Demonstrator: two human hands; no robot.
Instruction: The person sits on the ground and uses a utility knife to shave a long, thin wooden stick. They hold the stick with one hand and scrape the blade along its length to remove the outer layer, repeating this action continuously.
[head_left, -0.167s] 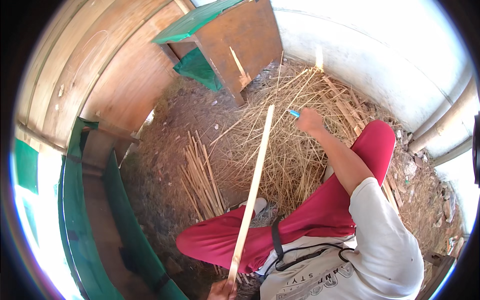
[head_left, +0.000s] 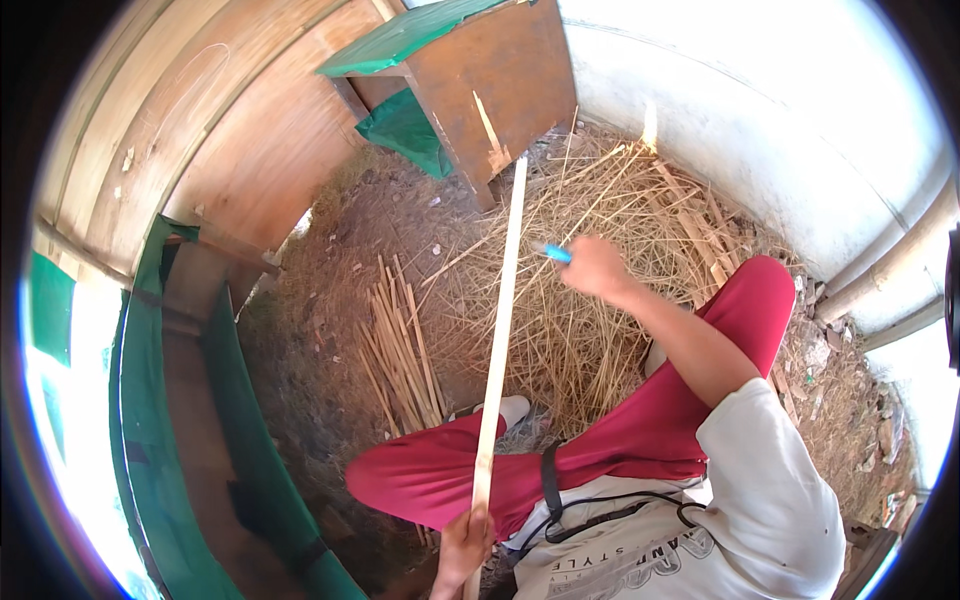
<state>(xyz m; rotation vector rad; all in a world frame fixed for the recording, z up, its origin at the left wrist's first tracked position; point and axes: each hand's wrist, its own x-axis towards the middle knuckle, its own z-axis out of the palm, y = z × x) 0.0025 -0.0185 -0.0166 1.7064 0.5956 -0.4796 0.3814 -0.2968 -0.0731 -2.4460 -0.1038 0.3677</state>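
Observation:
Near the lower edge, my left hand point(head_left: 465, 545) is closed around a long pale bamboo strip point(head_left: 503, 320). The strip slants up past my bent left leg, its far end in front of the brown wooden box. My right hand point(head_left: 597, 268), arm stretched forward, grips a blue-handled knife point(head_left: 556, 253) pointing left. Its short blade is smeared by motion. A gap shows between the knife and the strip. Beneath both lies a wide heap of thin straw-coloured shavings point(head_left: 590, 350).
A bundle of split strips point(head_left: 402, 345) lies on the dirt floor left of the bamboo strip. The wooden box point(head_left: 500, 85) with a green cover stands at the far side. Green-draped boarding point(head_left: 235, 400) runs along the left, and a whitish wall point(head_left: 740, 110) curves round the right.
My left hand has moved up and slightly right, pushing the bamboo strip farther forward. My right hand has shifted left and slightly down with the knife, nearer the strip.

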